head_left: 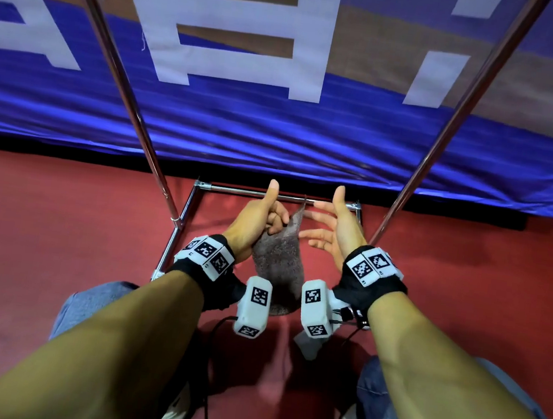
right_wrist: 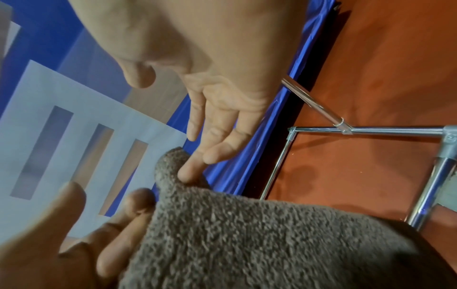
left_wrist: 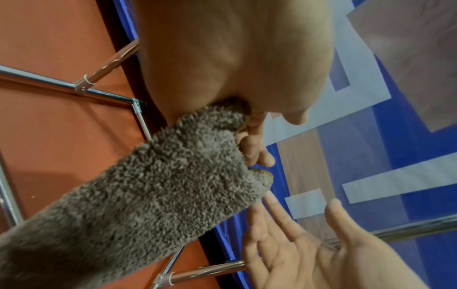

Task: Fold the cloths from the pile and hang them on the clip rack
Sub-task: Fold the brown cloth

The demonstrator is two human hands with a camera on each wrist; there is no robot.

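1. I stand on a red floor (head_left: 39,251). Ahead hangs a blue banner (head_left: 277,133) with large pale letters.
2. The chrome rack frame (head_left: 280,196) has its base bars on the floor, and two slanted poles rise past the top of the head view, so its upper part and any clips are cut off.
3. The wrist pictures are blurred near my palms.
4. My left hand (head_left: 256,221) grips the upper end of a grey fluffy cloth (head_left: 279,264), thumb raised; the cloth hangs between my wrists above the floor.
5. My right hand (head_left: 331,232) is released, fingers spread, fingertips (right_wrist: 190,172) touching the cloth's top corner.
6. My jeans (head_left: 85,304) and shoes show below.
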